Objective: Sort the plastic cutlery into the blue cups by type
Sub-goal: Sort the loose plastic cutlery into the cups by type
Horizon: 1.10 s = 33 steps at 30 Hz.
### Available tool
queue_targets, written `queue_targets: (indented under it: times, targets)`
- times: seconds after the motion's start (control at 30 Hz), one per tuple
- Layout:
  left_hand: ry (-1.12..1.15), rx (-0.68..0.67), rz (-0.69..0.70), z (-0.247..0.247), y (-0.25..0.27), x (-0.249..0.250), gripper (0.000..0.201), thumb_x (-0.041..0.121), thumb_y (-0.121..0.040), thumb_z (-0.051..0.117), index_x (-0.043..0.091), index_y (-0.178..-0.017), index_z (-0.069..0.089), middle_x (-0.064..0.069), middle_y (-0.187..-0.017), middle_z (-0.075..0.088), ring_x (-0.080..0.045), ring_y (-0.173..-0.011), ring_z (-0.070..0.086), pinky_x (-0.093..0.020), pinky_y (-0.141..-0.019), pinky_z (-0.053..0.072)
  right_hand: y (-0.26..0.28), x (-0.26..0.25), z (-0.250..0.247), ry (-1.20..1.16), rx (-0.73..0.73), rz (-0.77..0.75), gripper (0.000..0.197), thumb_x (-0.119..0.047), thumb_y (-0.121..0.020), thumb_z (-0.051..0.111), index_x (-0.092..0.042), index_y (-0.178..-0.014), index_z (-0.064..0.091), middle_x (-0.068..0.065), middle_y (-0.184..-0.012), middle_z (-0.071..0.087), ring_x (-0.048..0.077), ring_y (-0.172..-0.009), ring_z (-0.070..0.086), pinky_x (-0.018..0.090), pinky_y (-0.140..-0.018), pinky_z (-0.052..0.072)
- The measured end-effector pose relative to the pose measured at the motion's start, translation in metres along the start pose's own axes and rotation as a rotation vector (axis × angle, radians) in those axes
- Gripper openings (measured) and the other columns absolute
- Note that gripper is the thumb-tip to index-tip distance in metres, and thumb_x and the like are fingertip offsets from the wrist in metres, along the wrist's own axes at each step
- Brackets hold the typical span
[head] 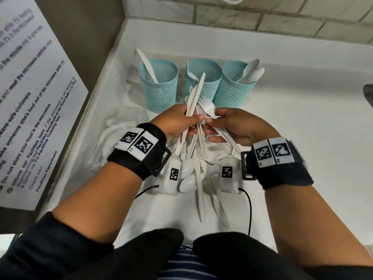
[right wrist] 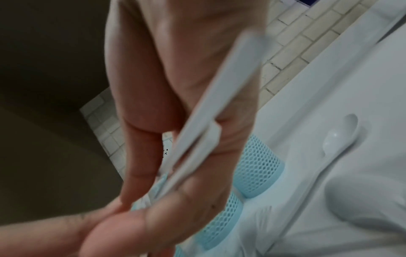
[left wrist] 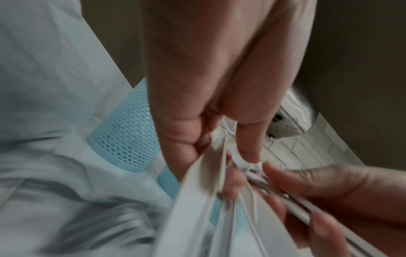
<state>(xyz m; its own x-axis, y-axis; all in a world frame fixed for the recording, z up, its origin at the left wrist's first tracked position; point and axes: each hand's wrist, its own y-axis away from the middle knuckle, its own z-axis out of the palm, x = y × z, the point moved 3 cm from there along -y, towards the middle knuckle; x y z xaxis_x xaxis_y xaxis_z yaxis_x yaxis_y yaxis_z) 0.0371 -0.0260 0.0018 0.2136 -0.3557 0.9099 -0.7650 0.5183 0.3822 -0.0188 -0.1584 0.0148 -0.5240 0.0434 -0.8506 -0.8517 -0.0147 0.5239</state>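
Three blue mesh cups stand in a row at the back: the left cup point(head: 159, 87) holds a knife point(head: 146, 65), the middle cup point(head: 207, 77) a white piece at its rim, the right cup point(head: 234, 85) spoons point(head: 252, 72). Just in front of them my left hand point(head: 193, 123) grips a bundle of white knives point(head: 194, 98) that point up. My right hand point(head: 211, 128) touches it and pinches forks and a spoon point(head: 207, 107). In the right wrist view, white handles point(right wrist: 208, 121) cross my right palm. More cutlery point(head: 193, 174) lies piled under my wrists.
Clear plastic wrappers point(head: 113, 138) lie on the white counter point(head: 302, 138) to the left. A printed notice point(head: 30, 98) covers the left wall and a brick wall point(head: 262, 21) runs behind. A dark object point(head: 368, 93) shows at the right edge.
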Motion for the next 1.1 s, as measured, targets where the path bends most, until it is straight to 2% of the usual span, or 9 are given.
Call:
queue_targets:
  times: [0.1, 0.17, 0.27, 0.37, 0.5, 0.63, 0.83, 1.0, 1.1]
  targets:
    - [-0.044, 0.074, 0.061, -0.003, 0.0, 0.001, 0.014, 0.008, -0.084, 0.066, 0.013, -0.078, 0.054, -0.006, -0.073, 0.06, -0.02, -0.067, 0.056, -0.024, -0.056, 0.045, -0.003, 0.0, 0.0, -0.121, 0.013, -0.011, 0.009, -0.003, -0.091, 0.053, -0.01, -0.091, 0.059, 0.003, -0.079, 0.063, 0.007, -0.061, 0.063, 0.022, -0.063, 0.058]
    - [-0.051, 0.099, 0.066, -0.006, -0.002, 0.001, 0.019, 0.008, -0.082, 0.068, 0.016, -0.075, 0.053, -0.009, -0.077, 0.062, -0.026, -0.076, 0.059, -0.03, -0.064, 0.045, -0.005, 0.001, -0.002, -0.182, 0.049, -0.015, 0.01, -0.002, -0.09, 0.053, -0.009, -0.09, 0.059, 0.003, -0.075, 0.064, 0.008, -0.06, 0.063, 0.025, -0.066, 0.059]
    - [-0.063, 0.094, 0.066, -0.009, -0.004, 0.001, 0.009, 0.013, -0.083, 0.067, 0.009, -0.085, 0.06, -0.017, -0.089, 0.065, -0.031, -0.078, 0.06, -0.032, -0.069, 0.043, -0.007, 0.002, -0.003, -0.181, 0.08, -0.025, 0.009, -0.003, -0.089, 0.055, -0.01, -0.086, 0.06, 0.0, -0.067, 0.066, 0.008, -0.062, 0.064, 0.029, -0.071, 0.057]
    - [-0.048, 0.07, 0.06, -0.008, -0.006, -0.001, 0.024, 0.017, -0.085, 0.066, 0.004, -0.105, 0.062, -0.015, -0.093, 0.067, -0.024, -0.071, 0.056, -0.027, -0.062, 0.042, -0.008, 0.004, -0.003, -0.127, 0.093, -0.028, 0.006, -0.005, -0.086, 0.06, -0.012, -0.086, 0.06, -0.003, -0.064, 0.065, 0.01, -0.064, 0.062, 0.03, -0.071, 0.056]
    - [0.007, 0.054, 0.047, -0.004, -0.008, -0.002, 0.026, 0.016, -0.09, 0.059, 0.005, -0.113, 0.063, -0.017, -0.11, 0.066, -0.022, -0.089, 0.057, -0.029, -0.078, 0.046, -0.012, 0.006, -0.002, -0.096, 0.114, -0.036, 0.006, -0.006, -0.083, 0.064, -0.01, -0.087, 0.064, -0.001, -0.063, 0.068, 0.013, -0.064, 0.064, 0.027, -0.069, 0.057]
    - [0.13, 0.056, 0.011, -0.002, -0.01, -0.004, 0.029, 0.014, -0.093, 0.054, -0.001, -0.117, 0.058, -0.006, -0.09, 0.065, -0.013, -0.08, 0.06, -0.011, -0.063, 0.049, -0.012, 0.006, 0.001, -0.128, 0.116, -0.054, 0.005, -0.004, -0.081, 0.063, -0.007, -0.084, 0.066, 0.003, -0.063, 0.07, 0.013, -0.06, 0.067, 0.027, -0.067, 0.058]
    - [0.377, -0.052, -0.033, 0.003, -0.004, 0.002, 0.034, 0.014, -0.096, 0.046, 0.0, -0.127, 0.049, -0.013, -0.103, 0.063, -0.023, -0.089, 0.062, -0.034, -0.08, 0.054, -0.01, -0.001, 0.006, -0.091, 0.18, -0.092, 0.004, -0.002, -0.081, 0.065, -0.006, -0.08, 0.065, 0.0, -0.06, 0.07, 0.01, -0.055, 0.066, 0.02, -0.055, 0.057]
    - [0.508, -0.134, -0.089, 0.005, -0.002, 0.007, 0.034, 0.017, -0.097, 0.043, 0.002, -0.127, 0.05, -0.016, -0.102, 0.062, -0.026, -0.083, 0.064, -0.035, -0.069, 0.057, -0.008, -0.005, 0.012, -0.045, 0.191, -0.136, 0.002, -0.004, -0.083, 0.065, -0.002, -0.083, 0.065, 0.0, -0.056, 0.069, 0.01, -0.049, 0.066, 0.019, -0.049, 0.055]
    - [0.508, -0.156, -0.128, 0.006, 0.001, 0.007, 0.024, 0.023, -0.097, 0.045, 0.008, -0.112, 0.057, -0.013, -0.087, 0.063, -0.018, -0.062, 0.068, -0.031, -0.058, 0.057, -0.007, -0.007, 0.016, 0.052, 0.208, -0.174, 0.007, -0.009, -0.085, 0.065, -0.004, -0.08, 0.064, 0.0, -0.052, 0.067, 0.011, -0.047, 0.065, 0.02, -0.048, 0.055]
